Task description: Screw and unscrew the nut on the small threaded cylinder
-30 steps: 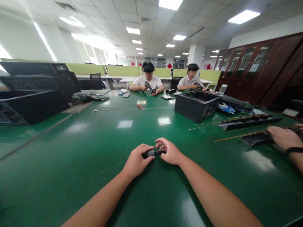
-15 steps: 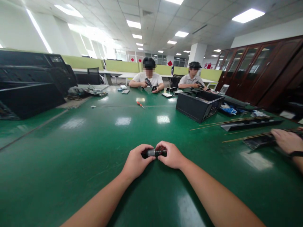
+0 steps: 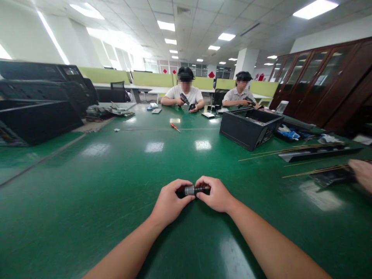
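Between my hands, low over the table, lies a small black-and-grey cylindrical part; its exact kind is unclear. My left hand is closed around its left end, with the thumb along the near side and the fingers curled over the top. The darker, ribbed right end sits in my right hand, pinched between thumb and fingers. A slim dark tip shows near the right palm. Both hands nearly meet at the middle, and my fingers hide much of the part.
The green table spreads all round. Ahead lies an orange screwdriver. A black computer case stands right, near thin rods and a metal channel. A co-worker's hand is at far right. Two people sit opposite, holding power drills.
The whole view has shifted slightly, so the scene sits further right. Both my hands keep their hold on the part. The co-worker's hand at the right has moved further towards the edge.
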### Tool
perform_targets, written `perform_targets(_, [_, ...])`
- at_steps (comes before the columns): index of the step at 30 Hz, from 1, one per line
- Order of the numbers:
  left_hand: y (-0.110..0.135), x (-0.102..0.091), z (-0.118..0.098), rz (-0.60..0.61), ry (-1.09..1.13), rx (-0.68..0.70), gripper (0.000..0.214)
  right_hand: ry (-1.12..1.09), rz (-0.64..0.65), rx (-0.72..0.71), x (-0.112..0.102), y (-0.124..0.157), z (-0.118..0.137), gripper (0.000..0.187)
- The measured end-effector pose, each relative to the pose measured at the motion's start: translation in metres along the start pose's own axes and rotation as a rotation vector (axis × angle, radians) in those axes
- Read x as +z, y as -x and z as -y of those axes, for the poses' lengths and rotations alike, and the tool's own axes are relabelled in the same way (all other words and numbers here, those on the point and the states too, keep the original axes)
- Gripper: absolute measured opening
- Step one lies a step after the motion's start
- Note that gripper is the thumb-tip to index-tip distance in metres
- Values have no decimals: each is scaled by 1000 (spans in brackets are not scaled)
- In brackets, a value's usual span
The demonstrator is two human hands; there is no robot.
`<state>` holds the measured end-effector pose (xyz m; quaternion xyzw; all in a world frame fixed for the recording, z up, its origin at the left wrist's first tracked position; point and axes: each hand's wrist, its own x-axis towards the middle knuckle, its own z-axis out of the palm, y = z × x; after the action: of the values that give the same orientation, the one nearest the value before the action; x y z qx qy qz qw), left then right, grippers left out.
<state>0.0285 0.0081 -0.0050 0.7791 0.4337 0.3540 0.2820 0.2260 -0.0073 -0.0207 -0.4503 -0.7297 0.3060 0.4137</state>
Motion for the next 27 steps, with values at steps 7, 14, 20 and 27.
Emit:
perform_targets(7, [0,1,1,-12,-5,10,23,5,2,4,-1,0,1,17])
perform_targets(14, [0,1,2,-6,0,13,23,2,-14,-2,1,1,-2,26])
perform_targets(20, [1,1,3,-14,-3,14,22,64,-15,-4,-1,1,1,20])
perform_targets(27, [1,1,0,-12,34,7,23,12,-34,14,-2,1,1,26])
